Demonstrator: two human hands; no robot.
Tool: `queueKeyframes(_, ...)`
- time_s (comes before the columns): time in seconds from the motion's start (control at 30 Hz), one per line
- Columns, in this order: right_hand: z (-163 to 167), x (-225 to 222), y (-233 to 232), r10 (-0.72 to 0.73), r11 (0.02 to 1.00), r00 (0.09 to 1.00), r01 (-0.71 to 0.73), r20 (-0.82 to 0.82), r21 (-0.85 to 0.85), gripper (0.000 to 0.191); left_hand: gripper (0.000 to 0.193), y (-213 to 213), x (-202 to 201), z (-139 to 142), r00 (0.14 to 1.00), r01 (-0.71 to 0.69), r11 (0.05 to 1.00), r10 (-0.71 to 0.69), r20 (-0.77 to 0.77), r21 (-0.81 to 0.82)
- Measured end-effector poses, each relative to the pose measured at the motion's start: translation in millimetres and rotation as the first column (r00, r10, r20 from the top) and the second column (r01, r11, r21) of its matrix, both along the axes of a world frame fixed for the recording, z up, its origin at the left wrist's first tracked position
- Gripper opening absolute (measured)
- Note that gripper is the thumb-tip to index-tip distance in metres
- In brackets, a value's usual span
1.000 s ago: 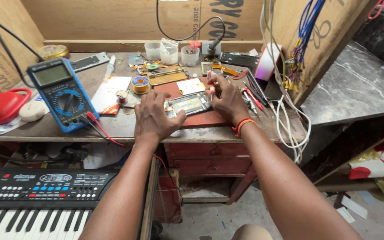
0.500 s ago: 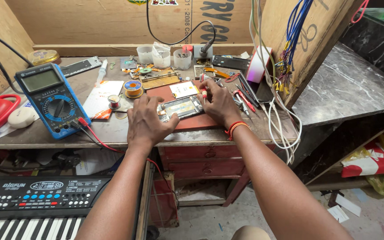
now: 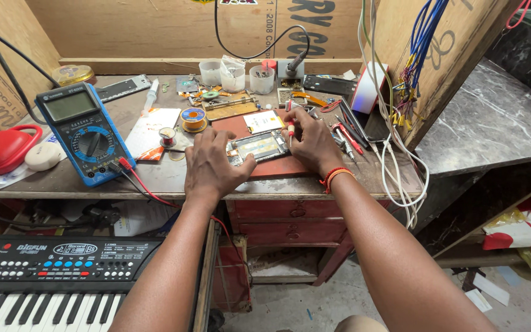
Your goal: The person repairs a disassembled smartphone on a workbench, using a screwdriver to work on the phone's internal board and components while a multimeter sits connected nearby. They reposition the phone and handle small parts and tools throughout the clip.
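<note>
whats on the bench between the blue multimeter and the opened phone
In the head view, between the multimeter and the phone lie a white card, a small solder spool and the left hand.

A worn wooden bench point(image 3: 173, 178) carries everything, and a dark red mat point(image 3: 290, 166) lies near its front edge. On the mat rests an opened phone point(image 3: 258, 147), with a pale card point(image 3: 263, 121) just behind it. Left of the mat lie a solder spool point(image 3: 193, 119), a white sheet point(image 3: 152, 126) and, further left, a blue multimeter point(image 3: 83, 132) with red and black leads. At the far left sit a red case point(image 3: 1, 149) and a cream pebble-shaped piece point(image 3: 43, 156). Behind the mat stand 3 small clear cups point(image 3: 235, 77). Right of the mat lie red-handled tools point(image 3: 346, 136).
</note>
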State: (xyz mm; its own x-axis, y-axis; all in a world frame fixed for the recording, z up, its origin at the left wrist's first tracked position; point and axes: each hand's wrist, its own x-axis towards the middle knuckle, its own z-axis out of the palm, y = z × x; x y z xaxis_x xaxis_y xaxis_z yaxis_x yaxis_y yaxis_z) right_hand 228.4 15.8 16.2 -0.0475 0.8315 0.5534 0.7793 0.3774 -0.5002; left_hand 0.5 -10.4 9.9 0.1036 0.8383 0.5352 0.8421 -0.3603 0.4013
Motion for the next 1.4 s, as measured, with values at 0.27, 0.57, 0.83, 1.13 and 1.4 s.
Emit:
queueKeyframes(0.27,1.0,-1.0,-1.9,-0.019,0.999,1.0,0.02,0.007,-0.042,0.023,0.055,0.0,0.7,-0.3,1.0,-0.006,1.0,0.006,-0.005,-0.018)
queueKeyframes(0.57,0.2,1.6,-2.3,0.01,1.0,1.0,-0.011,0.013,0.015,0.019,0.054,-0.2,2.9,1.2,1.0,-0.007,1.0,0.008,0.013,-0.024)
queueKeyframes(0.83,-1.5,2.9,0.5,0.006,1.0,1.0,-0.006,0.012,0.003,0.022,0.052,0.0,3.8,2.1,1.0,-0.011,0.999,0.011,0.001,-0.042)
queueKeyframes(1.13,-0.2,3.0,-0.7,0.017,1.0,0.999,-0.018,0.029,0.006,0.019,0.051,-0.8,4.5,2.0,1.0,-0.005,0.999,0.005,0.013,-0.034)
queueKeyframes(1.4,0.5,2.8,0.0,-0.005,1.0,0.999,0.005,0.039,-0.023,0.018,0.051,-0.8,4.8,2.9,1.0,0.002,0.999,-0.002,0.005,-0.036)
